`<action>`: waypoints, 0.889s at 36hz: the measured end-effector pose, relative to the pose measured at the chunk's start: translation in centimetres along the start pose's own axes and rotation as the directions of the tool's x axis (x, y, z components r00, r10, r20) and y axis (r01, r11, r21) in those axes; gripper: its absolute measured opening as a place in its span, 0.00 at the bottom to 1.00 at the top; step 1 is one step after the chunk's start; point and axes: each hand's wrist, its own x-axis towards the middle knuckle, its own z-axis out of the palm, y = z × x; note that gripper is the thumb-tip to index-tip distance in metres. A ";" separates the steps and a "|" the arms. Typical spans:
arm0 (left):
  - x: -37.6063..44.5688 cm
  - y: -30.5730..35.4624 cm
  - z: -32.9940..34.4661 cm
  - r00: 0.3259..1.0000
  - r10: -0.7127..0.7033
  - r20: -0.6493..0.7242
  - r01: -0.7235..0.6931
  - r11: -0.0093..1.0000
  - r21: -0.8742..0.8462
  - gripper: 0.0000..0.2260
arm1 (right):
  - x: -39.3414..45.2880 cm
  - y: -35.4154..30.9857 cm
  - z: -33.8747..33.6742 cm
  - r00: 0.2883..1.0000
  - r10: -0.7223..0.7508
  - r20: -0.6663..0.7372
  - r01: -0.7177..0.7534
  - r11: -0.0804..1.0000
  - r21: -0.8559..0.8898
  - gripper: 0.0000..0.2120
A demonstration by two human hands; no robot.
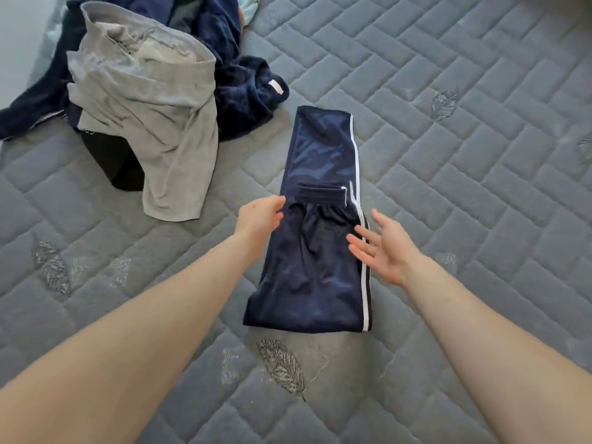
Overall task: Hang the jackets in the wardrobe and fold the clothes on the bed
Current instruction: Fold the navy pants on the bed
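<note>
Navy track pants [315,251] with a white side stripe lie folded lengthwise on the grey quilted bed [464,155], the waistband doubled over at mid-length. My left hand [258,217] hovers at the pants' left edge beside the waistband, fingers loosely curved, holding nothing. My right hand [384,248] is over the right edge by the stripe, palm turned inward with fingers spread and straight.
A pile of unfolded clothes sits at the far left: a grey garment [144,100] on top, a dark navy fleece garment [243,88] behind it and something black [118,165] underneath. A pale wall [19,33] borders the bed's far left corner.
</note>
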 end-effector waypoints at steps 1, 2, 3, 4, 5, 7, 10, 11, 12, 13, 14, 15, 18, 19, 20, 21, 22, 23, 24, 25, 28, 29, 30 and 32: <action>0.3 -0.7 -0.4 0.999 0.038 -0.012 -0.036 0.991 0.132 0.05 | 0.6 0.4 -0.2 0.998 -0.027 -0.052 0.021 0.994 -0.104 0.28; 0.3 -1.7 -0.9 0.997 0.072 -0.031 -0.060 0.958 0.281 0.03 | 1.2 1.1 -0.6 0.992 -0.061 -0.110 0.035 0.973 -0.229 0.30; 0.2 -2.9 -1.5 0.995 0.078 -0.056 -0.049 0.913 0.406 0.03 | 1.9 1.9 -1.2 0.980 -0.106 -0.166 0.037 0.927 -0.374 0.34; 0.0 -4.4 -2.1 0.995 0.052 -0.083 -0.004 0.868 0.496 0.08 | 2.3 2.9 -1.8 0.967 -0.152 -0.204 0.022 0.849 -0.528 0.36; 0.0 -6.0 -2.8 0.995 0.001 -0.103 0.056 0.833 0.550 0.16 | 2.5 3.9 -2.4 0.956 -0.189 -0.223 -0.003 0.758 -0.652 0.37; -0.4 -8.9 -4.1 0.984 -0.117 -0.136 0.175 0.789 0.589 0.30 | 2.4 6.0 -3.6 0.955 -0.183 -0.233 -0.053 0.669 -0.742 0.37; -1.3 -12.2 -5.4 0.959 -0.231 -0.167 0.284 0.725 0.628 0.42 | 2.5 9.2 -5.0 0.961 -0.103 -0.256 -0.121 0.676 -0.727 0.38; -1.6 -13.1 -5.7 0.956 -0.234 -0.180 0.294 0.696 0.655 0.43 | 2.5 10.2 -5.3 0.961 -0.083 -0.264 -0.140 0.678 -0.722 0.37; -1.8 -13.8 -5.9 0.956 -0.224 -0.188 0.291 0.674 0.679 0.42 | 2.6 11.1 -5.6 0.960 -0.067 -0.272 -0.156 0.678 -0.718 0.36; -1.9 -14.4 -6.0 0.959 -0.210 -0.189 0.282 0.662 0.695 0.41 | 2.6 11.8 -5.8 0.957 -0.060 -0.285 -0.171 0.678 -0.715 0.34; -2.0 -14.8 -6.1 0.961 -0.203 -0.186 0.275 0.659 0.700 0.40 | 2.6 12.4 -5.9 0.953 -0.057 -0.298 -0.181 0.682 -0.708 0.32; -2.0 -15.1 -6.2 0.961 -0.206 -0.182 0.274 0.656 0.703 0.36 | 2.6 13.0 -6.0 0.950 -0.052 -0.307 -0.188 0.689 -0.700 0.29; -2.1 -15.3 -6.4 0.961 -0.242 -0.136 0.265 0.662 0.701 0.16 | 2.6 14.4 -6.3 0.954 -0.011 -0.299 -0.200 0.721 -0.664 0.17; -2.3 -15.4 -6.5 0.960 -0.257 -0.113 0.261 0.664 0.700 0.11 | 2.5 14.9 -6.4 0.957 0.007 -0.291 -0.201 0.740 -0.642 0.13; -2.6 -15.5 -6.7 0.958 -0.270 -0.091 0.254 0.661 0.706 0.08 | 2.4 15.3 -6.5 0.959 0.016 -0.284 -0.195 0.762 -0.617 0.09; -3.1 -15.7 -6.9 0.958 -0.278 -0.076 0.246 0.653 0.716 0.07 | 2.0 15.7 -6.6 0.960 0.012 -0.280 -0.183 0.783 -0.594 0.06; -3.7 -16.0 -7.1 0.956 -0.284 -0.068 0.244 0.645 0.724 0.07 | 1.6 16.1 -6.8 0.960 0.003 -0.281 -0.171 0.800 -0.576 0.03; -4.5 -16.3 -7.5 0.954 -0.293 -0.066 0.248 0.643 0.724 0.07 | 1.0 16.5 -7.0 0.959 0.004 -0.283 -0.168 0.813 -0.557 0.01; -5.4 -16.6 -7.9 0.950 -0.307 -0.064 0.256 0.643 0.722 0.06 | 0.4 17.0 -7.3 0.958 0.017 -0.287 -0.178 0.820 -0.544 0.01; -6.4 -16.9 -8.3 0.944 -0.324 -0.061 0.265 0.637 0.724 0.06 | -0.4 17.6 -7.7 0.956 0.040 -0.291 -0.199 0.817 -0.541 0.02; -9.9 -18.4 -9.8 0.917 -0.394 -0.057 0.296 0.579 0.760 0.05 | -3.3 19.8 -9.1 0.946 0.155 -0.285 -0.297 0.766 -0.570 0.03; -11.2 -19.1 -10.4 0.905 -0.422 -0.056 0.310 0.562 0.767 0.06 | -4.5 20.7 -9.7 0.942 0.194 -0.274 -0.324 0.740 -0.590 0.03; -12.6 -19.8 -11.0 0.893 -0.447 -0.055 0.320 0.546 0.774 0.08 | -5.8 21.6 -10.2 0.938 0.226 -0.263 -0.343 0.713 -0.612 0.04; -15.5 -21.4 -12.1 0.873 -0.485 -0.051 0.343 0.537 0.770 0.08 | -8.3 23.5 -11.4 0.932 0.264 -0.247 -0.362 0.672 -0.647 0.06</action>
